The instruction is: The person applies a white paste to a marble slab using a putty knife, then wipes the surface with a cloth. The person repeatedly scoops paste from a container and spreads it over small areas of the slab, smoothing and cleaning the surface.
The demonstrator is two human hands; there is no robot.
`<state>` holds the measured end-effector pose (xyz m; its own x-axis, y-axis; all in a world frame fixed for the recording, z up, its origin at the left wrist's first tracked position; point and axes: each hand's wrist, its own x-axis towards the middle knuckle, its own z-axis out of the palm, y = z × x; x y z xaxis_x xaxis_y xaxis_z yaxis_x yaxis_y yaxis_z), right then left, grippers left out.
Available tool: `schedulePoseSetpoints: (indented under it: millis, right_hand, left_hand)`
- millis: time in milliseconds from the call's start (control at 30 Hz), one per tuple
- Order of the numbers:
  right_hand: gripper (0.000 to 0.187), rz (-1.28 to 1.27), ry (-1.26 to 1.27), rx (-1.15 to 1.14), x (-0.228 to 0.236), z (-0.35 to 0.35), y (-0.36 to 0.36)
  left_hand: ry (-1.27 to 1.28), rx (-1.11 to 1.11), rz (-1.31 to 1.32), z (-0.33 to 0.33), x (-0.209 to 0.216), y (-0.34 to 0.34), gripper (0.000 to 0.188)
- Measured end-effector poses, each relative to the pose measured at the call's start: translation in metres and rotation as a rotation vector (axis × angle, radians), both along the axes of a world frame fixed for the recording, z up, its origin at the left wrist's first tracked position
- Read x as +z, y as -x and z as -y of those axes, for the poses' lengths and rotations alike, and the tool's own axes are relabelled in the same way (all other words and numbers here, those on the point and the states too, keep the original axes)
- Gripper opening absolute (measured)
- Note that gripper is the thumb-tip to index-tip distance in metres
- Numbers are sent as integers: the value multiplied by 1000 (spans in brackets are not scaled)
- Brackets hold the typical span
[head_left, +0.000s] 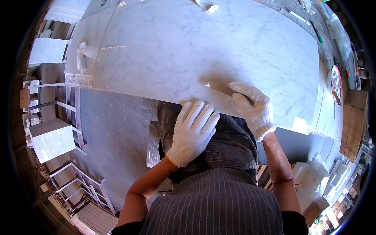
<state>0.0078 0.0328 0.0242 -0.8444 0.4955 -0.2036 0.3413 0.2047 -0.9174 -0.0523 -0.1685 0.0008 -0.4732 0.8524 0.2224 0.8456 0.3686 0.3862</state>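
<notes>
A large white marble slab [250,51] with grey veins and a polished face spans the area before me. My left hand [194,127], in a white knitted glove, is open, its fingers stretched side by side. Its fingertips reach the near edge of the slab, over my dark trousers. Above the slab, close to that same edge, my right hand [254,105] is gloved too, thumb and forefinger curved toward the left. By their tips lies a dark patch with a sharp lower edge and a small bright spot; whether it is a thin held piece or a shadow is unclear.
A crumpled white cloth or glove [84,55] lies on the left slab portion. Marble blocks [53,139] and a pale metal frame [84,186] stand at left. A round reflective disc [336,80] is at the right, near cardboard boxes [354,121]. A green tool [316,32] lies upper right.
</notes>
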Motion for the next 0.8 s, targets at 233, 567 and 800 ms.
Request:
schedulePoseSetpoints:
  millis: [233,567,800]
  right_hand:
    - [27,-25,-287,71,-1,5,1]
    - [24,-150,893,-101,-9,-11,-20]
    - [29,-128,827,-96,3,-2,-11]
  left_hand:
    - [-16,-7,-3,-2,0,2,36]
    - [-263,8,-64,-1,-8,12,31]
    - [-475,817,-77,59,3,119,40]
